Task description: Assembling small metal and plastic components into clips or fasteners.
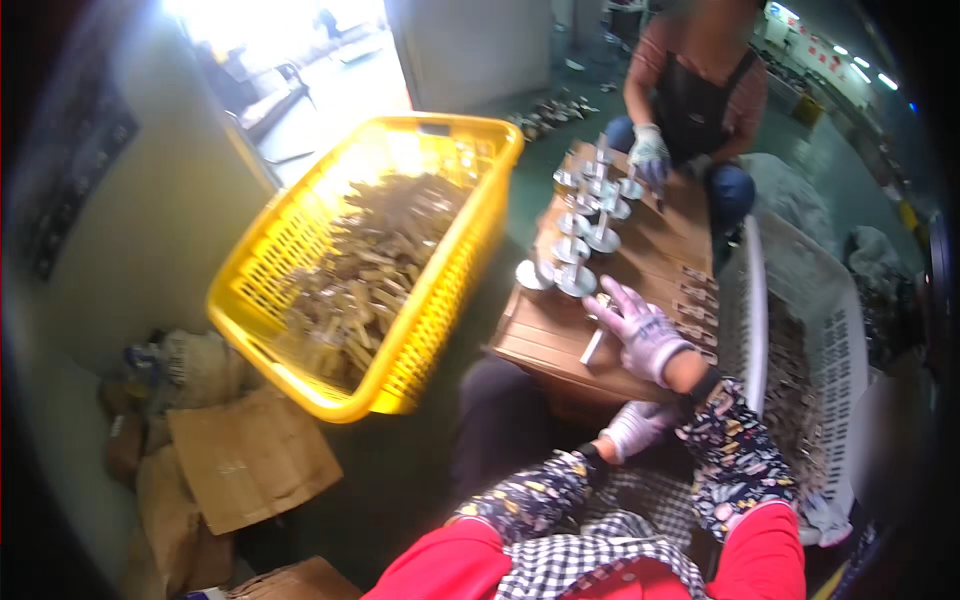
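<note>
My right hand, in a pale glove, reaches over the near part of a brown cardboard work surface. Its fingers are stretched and spread around a small metal part; a pale bar shows just below them. Beyond the fingertips stand several metal pieces with round discs. Flat metal strips lie in a row along the right side of the cardboard. My left hand, also gloved, is low over my lap, close to my right wrist. Its fingers are mostly hidden.
A yellow basket full of metal parts stands to the left. On the right is a white basket with more parts. Across the cardboard a co-worker's gloved hand touches the disc pieces. Flattened cardboard lies at lower left.
</note>
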Action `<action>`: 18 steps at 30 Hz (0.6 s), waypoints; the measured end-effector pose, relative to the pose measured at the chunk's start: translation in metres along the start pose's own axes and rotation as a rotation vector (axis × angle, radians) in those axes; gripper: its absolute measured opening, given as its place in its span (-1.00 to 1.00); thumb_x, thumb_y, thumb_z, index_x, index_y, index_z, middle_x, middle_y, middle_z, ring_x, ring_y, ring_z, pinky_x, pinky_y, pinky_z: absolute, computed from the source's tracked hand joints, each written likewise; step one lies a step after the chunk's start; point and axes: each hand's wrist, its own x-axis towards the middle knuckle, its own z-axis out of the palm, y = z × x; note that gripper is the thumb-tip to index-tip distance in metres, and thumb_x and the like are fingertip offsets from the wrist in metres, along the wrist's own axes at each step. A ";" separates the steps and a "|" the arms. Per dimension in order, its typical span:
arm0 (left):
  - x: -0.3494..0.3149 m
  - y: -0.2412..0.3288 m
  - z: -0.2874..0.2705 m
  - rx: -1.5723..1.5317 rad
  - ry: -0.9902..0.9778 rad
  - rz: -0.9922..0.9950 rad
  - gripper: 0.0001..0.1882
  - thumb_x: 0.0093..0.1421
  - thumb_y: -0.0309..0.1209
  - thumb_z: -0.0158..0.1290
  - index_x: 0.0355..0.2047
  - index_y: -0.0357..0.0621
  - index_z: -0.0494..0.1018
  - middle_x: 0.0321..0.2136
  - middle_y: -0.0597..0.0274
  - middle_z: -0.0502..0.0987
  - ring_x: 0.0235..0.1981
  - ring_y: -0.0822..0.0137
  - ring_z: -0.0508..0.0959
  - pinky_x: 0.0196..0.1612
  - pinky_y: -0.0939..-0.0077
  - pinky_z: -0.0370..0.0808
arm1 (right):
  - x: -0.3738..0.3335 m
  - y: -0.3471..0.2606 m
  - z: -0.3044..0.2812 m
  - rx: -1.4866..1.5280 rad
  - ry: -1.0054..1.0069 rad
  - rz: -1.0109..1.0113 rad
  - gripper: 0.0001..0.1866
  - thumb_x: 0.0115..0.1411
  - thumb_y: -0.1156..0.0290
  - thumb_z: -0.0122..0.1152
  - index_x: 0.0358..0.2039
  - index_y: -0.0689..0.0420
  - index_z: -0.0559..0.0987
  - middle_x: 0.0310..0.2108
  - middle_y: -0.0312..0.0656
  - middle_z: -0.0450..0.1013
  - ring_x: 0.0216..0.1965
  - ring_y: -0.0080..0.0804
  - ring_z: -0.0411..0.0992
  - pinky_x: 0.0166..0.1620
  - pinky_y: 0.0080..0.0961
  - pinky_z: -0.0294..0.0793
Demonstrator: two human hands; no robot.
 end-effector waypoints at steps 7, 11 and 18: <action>-0.008 0.027 0.001 0.150 -0.080 -0.374 -0.69 0.17 -0.15 -0.01 -0.42 -0.17 0.47 -0.65 0.35 0.42 -0.65 0.52 0.37 -0.58 0.59 0.30 | -0.025 0.001 0.003 0.040 0.041 0.192 -0.35 -0.19 0.41 0.19 0.02 -0.01 0.30 -0.07 -0.04 0.24 -0.09 -0.05 0.31 -0.07 -0.22 0.36; -0.007 0.005 0.008 0.220 0.008 -0.035 -0.72 0.18 -0.22 -0.04 -0.40 -0.20 0.47 -0.61 0.34 0.44 -0.61 0.49 0.37 -0.52 0.52 0.34 | -0.039 -0.003 0.004 0.095 0.113 0.183 -0.33 -0.18 0.29 0.23 0.03 -0.04 0.28 0.04 -0.04 0.16 0.13 -0.07 0.11 0.12 -0.15 0.15; 0.004 -0.016 -0.026 0.389 -0.075 -0.157 -0.78 0.17 -0.39 -0.02 -0.23 -0.25 0.44 -0.36 0.19 0.53 -0.22 0.38 0.45 -0.14 0.58 0.38 | -0.020 -0.002 0.015 0.308 0.126 0.114 -0.48 -0.17 0.38 0.25 -0.13 0.15 0.34 -0.17 0.02 0.31 -0.11 -0.01 0.32 -0.06 -0.26 0.33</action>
